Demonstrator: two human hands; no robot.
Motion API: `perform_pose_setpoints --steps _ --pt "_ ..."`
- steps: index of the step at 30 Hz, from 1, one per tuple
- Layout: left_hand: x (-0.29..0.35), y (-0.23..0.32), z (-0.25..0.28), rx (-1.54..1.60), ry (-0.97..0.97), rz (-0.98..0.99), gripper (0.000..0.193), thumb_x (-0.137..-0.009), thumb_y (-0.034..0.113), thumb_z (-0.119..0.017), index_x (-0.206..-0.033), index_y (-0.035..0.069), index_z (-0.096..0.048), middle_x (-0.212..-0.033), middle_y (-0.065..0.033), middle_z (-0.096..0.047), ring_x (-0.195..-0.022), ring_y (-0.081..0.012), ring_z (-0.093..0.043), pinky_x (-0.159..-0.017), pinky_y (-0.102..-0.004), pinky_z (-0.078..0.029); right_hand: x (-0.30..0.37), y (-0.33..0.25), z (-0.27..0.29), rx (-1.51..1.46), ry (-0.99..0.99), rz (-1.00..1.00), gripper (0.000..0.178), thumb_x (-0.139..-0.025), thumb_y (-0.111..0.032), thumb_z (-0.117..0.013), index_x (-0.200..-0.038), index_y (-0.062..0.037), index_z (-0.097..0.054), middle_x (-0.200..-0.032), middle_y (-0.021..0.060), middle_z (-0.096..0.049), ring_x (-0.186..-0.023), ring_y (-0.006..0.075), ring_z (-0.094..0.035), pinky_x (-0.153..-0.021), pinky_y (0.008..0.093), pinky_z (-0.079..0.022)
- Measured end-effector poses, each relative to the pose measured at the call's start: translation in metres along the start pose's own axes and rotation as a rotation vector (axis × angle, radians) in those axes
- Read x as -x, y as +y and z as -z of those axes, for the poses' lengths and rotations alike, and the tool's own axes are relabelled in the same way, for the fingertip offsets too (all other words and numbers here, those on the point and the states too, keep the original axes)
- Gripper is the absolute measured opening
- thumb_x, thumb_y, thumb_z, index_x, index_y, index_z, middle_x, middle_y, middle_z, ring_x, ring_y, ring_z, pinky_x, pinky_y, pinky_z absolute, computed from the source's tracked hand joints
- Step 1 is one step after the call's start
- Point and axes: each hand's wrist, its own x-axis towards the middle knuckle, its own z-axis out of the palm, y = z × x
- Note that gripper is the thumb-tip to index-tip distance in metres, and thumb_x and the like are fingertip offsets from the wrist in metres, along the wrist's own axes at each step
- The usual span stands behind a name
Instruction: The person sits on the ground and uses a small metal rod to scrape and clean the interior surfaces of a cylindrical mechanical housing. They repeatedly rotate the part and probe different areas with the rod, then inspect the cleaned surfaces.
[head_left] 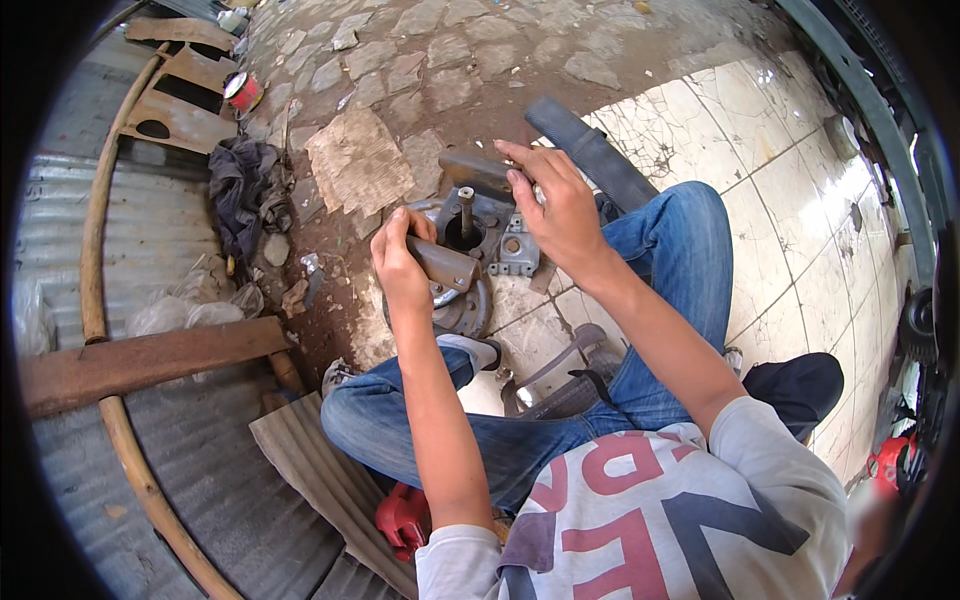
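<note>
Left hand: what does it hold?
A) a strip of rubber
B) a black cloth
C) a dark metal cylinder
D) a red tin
C: the left hand is wrapped around a dark metal cylinder held over the round metal hub, while the right hand rests on the parts behind it.
</note>
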Motion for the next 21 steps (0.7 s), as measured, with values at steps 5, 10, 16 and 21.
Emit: perform_pose_setpoints --steps 5,10,16,21 --pt "-0.002 -0.003 0.000 0.017 -0.009 -0.004 0.037 -0.098 0.025 -0.045 -0.068 0.003 -0.048 -0.065 -0.0068 -0.045 -0.065 -0.0164 -0.043 -0.062 -0.0307 -0.034 0.003 0.001 0.003 0.020 -0.024 0.018 0.031 -0.088 -0.009 -0.065 -0.119 -0.0078 -0.065 -0.098 0.0119 -0.066 -0.096 0.0309 -0.059 -0.088 0.0410 -0.047" --pt "-0.001 -0.012 -0.001 0.165 0.013 -0.096 0.036 -0.099 0.026 -0.044 -0.071 0.004 -0.049 -0.066 -0.0067 -0.046 -0.065 -0.0158 -0.043 -0.061 -0.0304 -0.034 0.001 -0.014 0.009 0.056 -0.101 0.168 0.033 -0.085 -0.020 -0.071 -0.117 -0.0108 -0.068 -0.096 0.0081 -0.068 -0.097 0.0251 -0.060 -0.092 0.0399 -0.043" --pt "0.017 0.001 -0.026 0.084 0.431 0.056 0.043 -0.102 0.042 -0.043 -0.082 0.007 -0.054 -0.074 -0.0046 -0.051 -0.072 -0.0158 -0.048 -0.069 -0.0295 -0.040 -0.011 0.000 0.000 0.041 -0.272 0.220 0.028 -0.081 -0.028 -0.074 -0.103 -0.0111 -0.073 -0.090 0.0037 -0.071 -0.094 0.0227 -0.062 -0.094 0.0402 -0.041" --pt "0.045 -0.004 -0.049 0.042 0.392 0.039 0.058 -0.094 0.024 -0.063 -0.139 -0.004 -0.040 -0.132 -0.0159 -0.051 -0.118 -0.0228 -0.054 -0.103 -0.0357 -0.042 -0.011 -0.007 -0.005 -0.024 -0.286 0.194 0.025 -0.081 -0.027 -0.075 -0.099 -0.0103 -0.074 -0.090 0.0049 -0.071 -0.093 0.0237 -0.063 -0.091 0.0403 -0.043"
